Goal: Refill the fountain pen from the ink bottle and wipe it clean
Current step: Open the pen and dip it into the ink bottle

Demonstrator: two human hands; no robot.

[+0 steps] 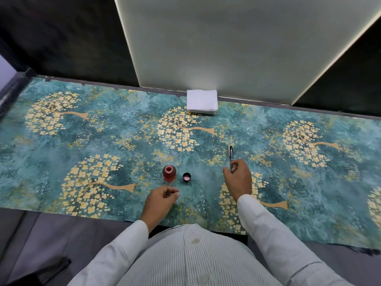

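A small red ink bottle [169, 172] stands uncapped on the patterned table cover, its mouth showing. Its dark cap [186, 178] lies upside down just right of it. A dark fountain pen [231, 155] with silver trim lies pointing away from me; my right hand [239, 179] pinches its near end with curled fingers. My left hand [160, 200] hovers a little below the bottle, fingers loosely curled, holding nothing. A folded white tissue stack [202, 101] sits at the back edge of the table.
The teal cover with gold trees [82, 141] spans the whole table. A pale panel [216, 48] rises behind the tissues, with dark walls on either side. The table's near edge runs just in front of my body.
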